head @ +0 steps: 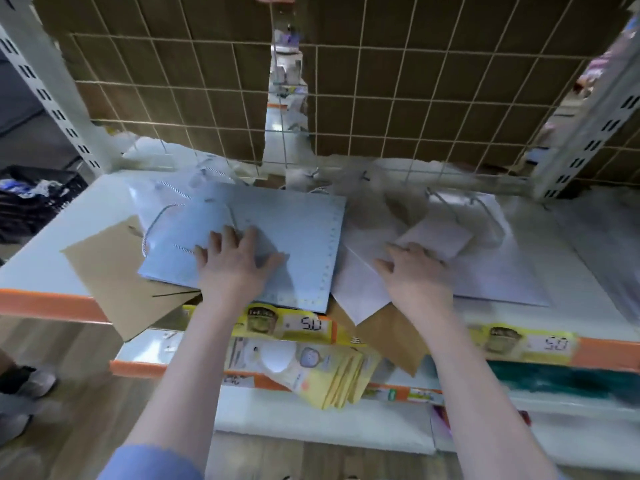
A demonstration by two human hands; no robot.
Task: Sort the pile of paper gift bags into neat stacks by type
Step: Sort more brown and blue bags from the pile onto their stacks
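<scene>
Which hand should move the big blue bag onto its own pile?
Probably the left hand. It already lies flat on the blue bag, while the right hand is busy over on the white bags beside it.

This is a shop aisle, seen from above a display shelf (52, 244) with an orange front edge. Yellow price tags (304, 323) reading 50 sit along that edge in the lower middle of the frame, and yellow packaged goods (322, 372) hang on the shelf below. A wire grid back panel (166, 81) backed with cardboard fills the top, flanked by slotted metal uprights (45, 95) at the upper left and right, with a black basket (31, 195) at the left edge.
</scene>
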